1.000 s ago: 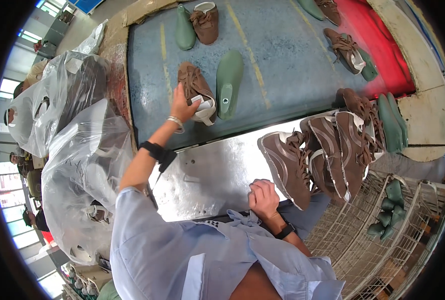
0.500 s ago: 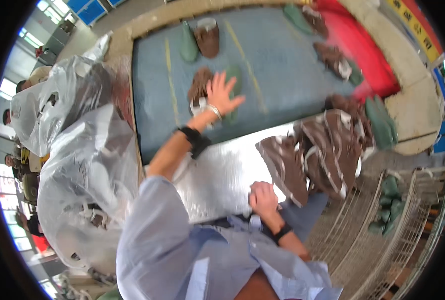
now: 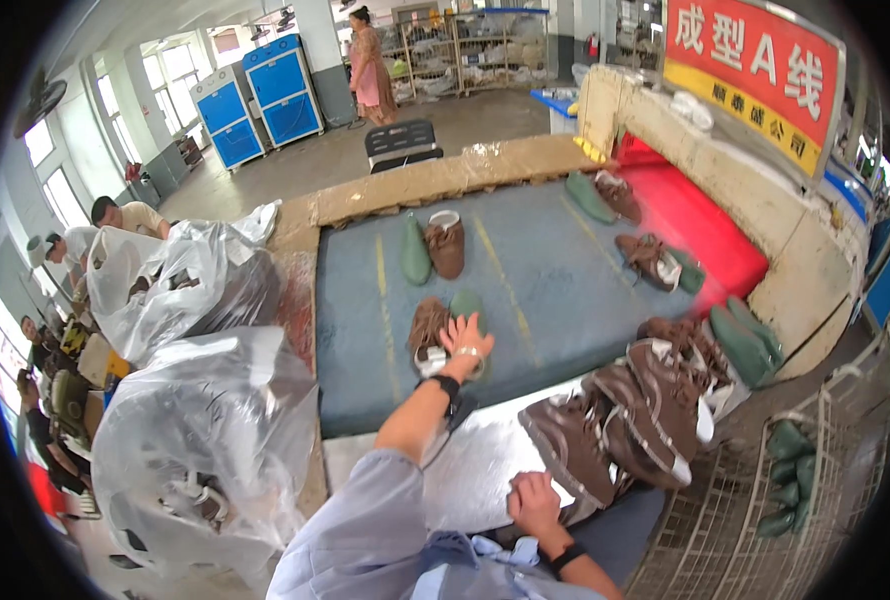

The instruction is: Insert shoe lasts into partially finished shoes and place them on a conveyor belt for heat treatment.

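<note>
My left hand [image 3: 465, 338] reaches over the blue-grey belt [image 3: 355, 340], its fingers stretched and spread on or just above a green shoe last [image 3: 467, 303]. It partly covers that last; whether it touches is hard to tell. Beside it lies a brown shoe upper [image 3: 429, 325] with a pale lining. My right hand [image 3: 537, 500] is curled closed, with nothing visible in it, over the metal plate [image 3: 465, 500] near my body. Just right of it stands a row of brown lace-up shoes [image 3: 567, 440]. Farther up the belt, another green last [image 3: 415, 252] sits beside a brown upper [image 3: 447, 248].
Plastic-wrapped bundles [image 3: 205, 430] crowd the left side. Two green lasts [image 3: 747, 342] lie by the belt's right edge, below a red surface [image 3: 710, 225]. A wire rack [image 3: 725, 500] holding green lasts stands at lower right. Beyond the belt are a black chair [image 3: 403, 142] and several people.
The view has tilted up, showing more of the room and a red sign. My left hand's fingers now lie over the green last; my right hand remains curled near the shoes.
</note>
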The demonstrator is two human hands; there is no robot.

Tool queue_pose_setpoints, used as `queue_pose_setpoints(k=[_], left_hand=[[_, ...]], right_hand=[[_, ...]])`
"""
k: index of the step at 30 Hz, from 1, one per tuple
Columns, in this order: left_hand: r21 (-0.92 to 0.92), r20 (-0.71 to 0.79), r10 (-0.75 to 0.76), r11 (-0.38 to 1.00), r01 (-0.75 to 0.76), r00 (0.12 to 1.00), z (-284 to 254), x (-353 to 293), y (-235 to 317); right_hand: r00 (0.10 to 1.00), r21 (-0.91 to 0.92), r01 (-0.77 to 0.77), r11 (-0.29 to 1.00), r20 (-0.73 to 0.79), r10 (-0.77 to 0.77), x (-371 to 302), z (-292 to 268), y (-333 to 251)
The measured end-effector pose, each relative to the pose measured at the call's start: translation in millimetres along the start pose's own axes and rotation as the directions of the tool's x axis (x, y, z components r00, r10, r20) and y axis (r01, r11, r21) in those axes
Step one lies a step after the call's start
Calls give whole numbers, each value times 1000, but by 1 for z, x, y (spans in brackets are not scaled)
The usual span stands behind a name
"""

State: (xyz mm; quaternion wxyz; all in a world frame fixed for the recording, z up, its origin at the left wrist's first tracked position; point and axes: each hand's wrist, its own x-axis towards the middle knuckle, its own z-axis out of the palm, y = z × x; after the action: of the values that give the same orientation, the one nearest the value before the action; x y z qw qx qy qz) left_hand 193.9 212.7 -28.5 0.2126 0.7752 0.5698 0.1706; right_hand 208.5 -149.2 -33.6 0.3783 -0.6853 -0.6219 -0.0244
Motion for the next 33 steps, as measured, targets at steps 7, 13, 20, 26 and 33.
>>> queue_pose_setpoints(k=[7, 13, 20, 26, 33], left_hand=[[-137, -250, 531, 809, -572, 810, -82, -70, 0], [-223, 170, 680, 731, -644, 713, -82, -145, -12], [-317, 302, 779, 625, -713, 549, -53, -194, -7], [-398, 257, 854, 521, -755, 453, -48, -210, 47], [-444, 266, 859, 512, -736, 437, -45, -217, 49]], right_hand=[[969, 147, -187, 971, 192, 157, 11, 7, 18], [891, 634, -379, 674, 52, 451, -8, -105, 20], [434, 612, -607, 506, -279, 857, -164, -267, 31], [-351, 428, -904, -6, -734, 582, -379, -377, -20], [-568, 253, -625, -739, -796, 208, -482, -403, -24]])
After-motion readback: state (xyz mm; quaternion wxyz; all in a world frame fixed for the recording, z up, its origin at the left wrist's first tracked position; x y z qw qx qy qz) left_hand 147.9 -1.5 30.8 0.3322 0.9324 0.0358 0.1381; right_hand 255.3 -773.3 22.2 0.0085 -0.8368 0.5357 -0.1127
